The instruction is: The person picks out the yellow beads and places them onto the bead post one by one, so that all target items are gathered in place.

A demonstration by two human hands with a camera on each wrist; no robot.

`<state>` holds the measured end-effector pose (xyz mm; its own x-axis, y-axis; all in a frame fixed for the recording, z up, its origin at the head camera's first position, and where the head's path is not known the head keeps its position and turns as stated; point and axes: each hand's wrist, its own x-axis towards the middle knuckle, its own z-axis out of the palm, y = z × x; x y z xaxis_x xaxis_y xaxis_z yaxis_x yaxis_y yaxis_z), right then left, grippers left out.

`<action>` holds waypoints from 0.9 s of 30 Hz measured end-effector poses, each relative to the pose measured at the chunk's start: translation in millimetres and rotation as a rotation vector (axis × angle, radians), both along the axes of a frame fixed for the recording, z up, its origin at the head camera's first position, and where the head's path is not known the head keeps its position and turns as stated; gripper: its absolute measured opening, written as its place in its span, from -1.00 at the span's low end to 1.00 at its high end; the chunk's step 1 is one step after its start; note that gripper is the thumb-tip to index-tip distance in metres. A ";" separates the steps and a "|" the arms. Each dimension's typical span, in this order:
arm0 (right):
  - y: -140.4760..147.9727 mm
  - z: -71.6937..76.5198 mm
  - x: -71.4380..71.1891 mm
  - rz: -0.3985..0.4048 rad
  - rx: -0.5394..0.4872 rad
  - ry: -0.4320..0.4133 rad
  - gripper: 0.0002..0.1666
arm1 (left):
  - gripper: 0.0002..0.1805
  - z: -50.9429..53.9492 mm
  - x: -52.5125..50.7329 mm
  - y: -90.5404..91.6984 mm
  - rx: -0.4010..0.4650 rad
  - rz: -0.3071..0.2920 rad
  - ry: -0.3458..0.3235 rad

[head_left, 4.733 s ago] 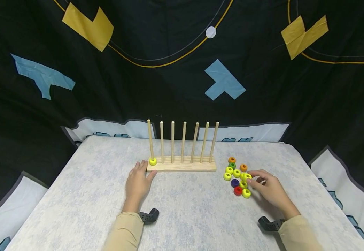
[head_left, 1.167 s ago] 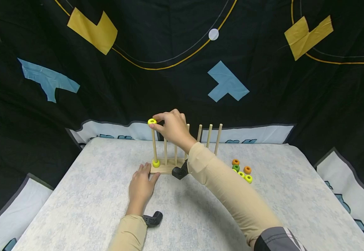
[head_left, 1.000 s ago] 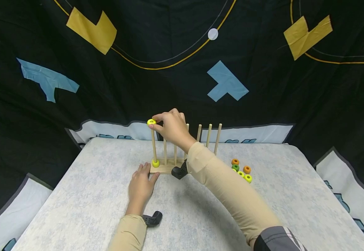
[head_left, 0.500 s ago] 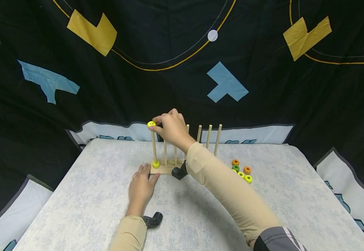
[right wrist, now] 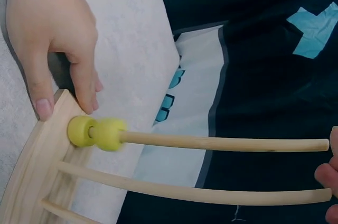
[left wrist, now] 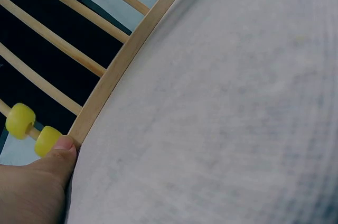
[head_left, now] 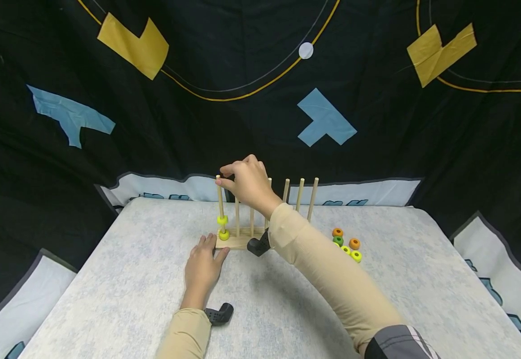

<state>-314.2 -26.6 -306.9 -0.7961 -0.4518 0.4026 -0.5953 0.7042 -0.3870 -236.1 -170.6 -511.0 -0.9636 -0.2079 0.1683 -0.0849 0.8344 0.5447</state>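
A wooden peg rack (head_left: 232, 243) with several upright dowels stands at the back of the table. Around its leftmost peg are two yellow beads: the lower bead (head_left: 224, 235) sits at the base, and the upper bead (right wrist: 109, 134), blurred in the right wrist view, is just above it. My right hand (head_left: 250, 183) is at the top of that peg, thumb and fingers apart with no bead between them. At the rack's left end, my left hand (head_left: 202, 271) holds the base's corner, thumb (left wrist: 62, 152) at the front and fingers round the end. My right arm hides part of the rack.
Right of the rack lie loose beads: orange beads (head_left: 354, 244), a green bead (head_left: 338, 241) and yellow beads (head_left: 356, 256). My right sleeve (head_left: 332, 279) crosses the view and covers part of that area. A dark curtain (head_left: 197, 134) hangs behind the table.
My right hand picked up a yellow bead from the loose pile and carried it left to the leftmost peg. It has let go, and the bead has dropped down the peg. The left hand stays put.
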 end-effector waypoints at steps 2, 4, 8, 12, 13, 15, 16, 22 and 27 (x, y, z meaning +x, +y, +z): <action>1.9 1.0 0.5 0.010 -0.024 0.003 -0.56 | -0.28 0.3 -0.4 0.6 0.001 0.002 0.001; 4.1 2.4 2.3 0.021 -0.052 0.012 -0.57 | -0.27 0.1 -0.9 0.8 0.002 0.002 0.000; 10.3 5.1 6.9 0.050 -0.128 0.049 -0.55 | -0.27 0.7 -1.0 1.0 0.008 0.001 0.002; 18.6 7.4 13.0 0.086 -0.199 0.085 -0.53 | -0.27 2.1 0.0 0.9 0.014 0.002 0.004; 21.1 7.8 14.9 0.095 -0.213 0.092 -0.53 | -0.27 2.2 0.1 0.9 0.014 0.001 0.004; 26.1 8.1 18.8 0.112 -0.231 0.097 -0.52 | -0.27 2.3 0.3 1.0 0.012 0.001 0.003; 28.8 8.2 20.9 0.122 -0.238 0.094 -0.52 | -0.27 2.0 0.3 0.9 0.011 -0.001 0.004; 47.8 2.9 32.0 0.175 -0.242 0.112 -0.52 | -0.27 1.0 0.8 1.2 0.012 -0.002 0.006; 68.1 -8.6 40.4 0.193 -0.264 0.129 -0.52 | -0.27 2.3 1.2 1.6 0.012 -0.001 0.008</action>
<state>-273.8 41.5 -315.5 -0.6417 -0.4557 0.6169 -0.7631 0.4599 -0.4540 -234.9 -169.0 -508.7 -0.9624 -0.2092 0.1733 -0.0799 0.8278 0.5553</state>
